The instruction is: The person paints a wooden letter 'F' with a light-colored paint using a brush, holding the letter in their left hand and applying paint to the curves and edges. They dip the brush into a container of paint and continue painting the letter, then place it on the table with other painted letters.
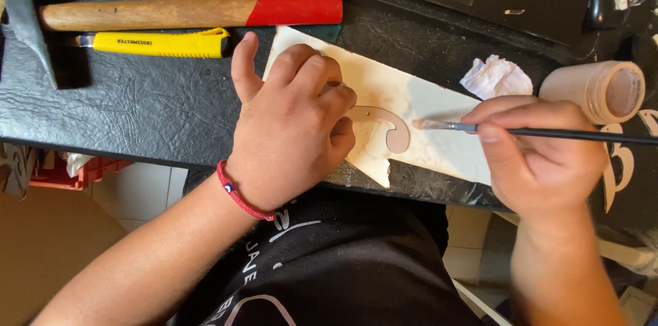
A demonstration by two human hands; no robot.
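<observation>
My left hand [291, 120] presses down on a small curved, hook-shaped piece [387, 127] painted a pale brown, which lies on a cream sheet [425, 103]. Its fingertips cover the piece's left end. My right hand [531, 154] grips a thin black-handled paintbrush [541, 133], held nearly level. The brush's pale tip [419, 124] sits just right of the curved piece, touching or almost touching the sheet. A red cord bracelet circles my left wrist.
A hammer [185, 12] with wooden and red handle lies at the back, a yellow utility knife [161, 43] beside it. An open paint jar [600, 89] lies on its side at right, next to a crumpled tissue [495, 77]. The black worktop's front edge [103, 148] runs under my arms.
</observation>
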